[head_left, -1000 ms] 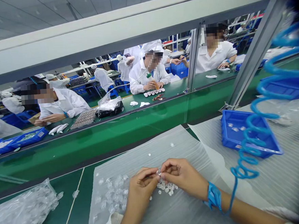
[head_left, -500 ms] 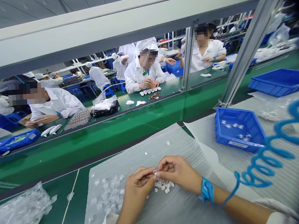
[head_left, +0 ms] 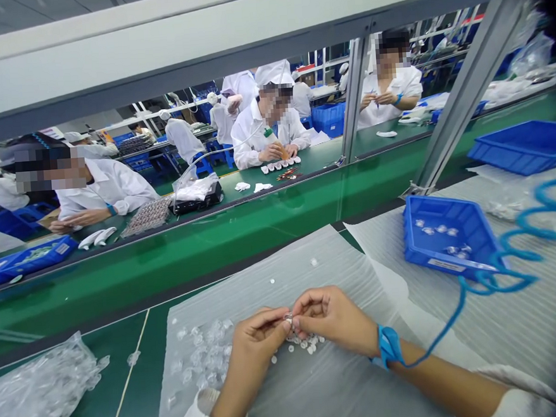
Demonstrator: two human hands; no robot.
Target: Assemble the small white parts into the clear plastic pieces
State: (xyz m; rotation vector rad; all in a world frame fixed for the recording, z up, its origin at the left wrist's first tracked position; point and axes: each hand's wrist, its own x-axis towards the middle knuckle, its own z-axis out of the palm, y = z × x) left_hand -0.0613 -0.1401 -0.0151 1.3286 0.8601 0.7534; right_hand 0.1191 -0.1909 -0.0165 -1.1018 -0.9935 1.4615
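Note:
My left hand (head_left: 258, 337) and my right hand (head_left: 330, 316) meet fingertip to fingertip. Between them they pinch a small clear plastic part (head_left: 289, 317), partly covered by the fingers. Just below the fingertips lies a pile of small white round pieces (head_left: 310, 344) on a translucent foam sheet (head_left: 348, 394). Left of my left hand, many clear plastic parts (head_left: 205, 350) are scattered over the same sheet. A blue wrist strap (head_left: 389, 345) with a coiled cord (head_left: 518, 242) is around my right wrist.
A blue tray (head_left: 446, 231) with several clear parts stands at right, another blue tray (head_left: 526, 146) behind it. A plastic bag (head_left: 38, 393) of clear parts lies at left. Across the green conveyor line (head_left: 168, 270), people in white coats sit working. A metal post (head_left: 460, 88) rises at right.
My hands keep their pinch on the clear part, with only slight finger movement. The coiled cord has shifted and sags differently. Across the line, the person at right has brought both hands together.

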